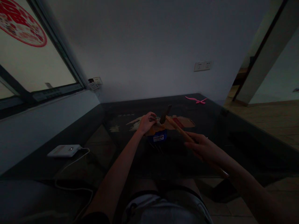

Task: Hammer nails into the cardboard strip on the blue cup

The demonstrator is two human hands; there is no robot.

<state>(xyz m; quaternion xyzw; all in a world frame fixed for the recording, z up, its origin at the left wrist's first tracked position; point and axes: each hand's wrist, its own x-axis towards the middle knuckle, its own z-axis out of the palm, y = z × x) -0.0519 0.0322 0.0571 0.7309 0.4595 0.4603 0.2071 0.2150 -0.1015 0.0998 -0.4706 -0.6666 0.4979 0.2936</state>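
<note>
My right hand point(201, 144) is closed round the long wooden handle of a hammer point(178, 128). The dark head of the hammer slants up at its far end, close by the fingers of my left hand. My left hand point(147, 123) is bent with its fingers together over a small blue box point(158, 137) bearing a white and red label. Something orange-yellow lies on top of the box, under my left fingers. What these fingers pinch is too dark and small to make out. Flattened brown cardboard point(187, 122) with a red patch lies just behind.
A dark glossy table point(130, 158) reaches back to the wall. A white power bank or similar device point(65, 151) with a white cable lies on the left. A pink ribbon-like strip point(197, 100) rests at the far right corner. Wall sockets point(202, 66) are behind.
</note>
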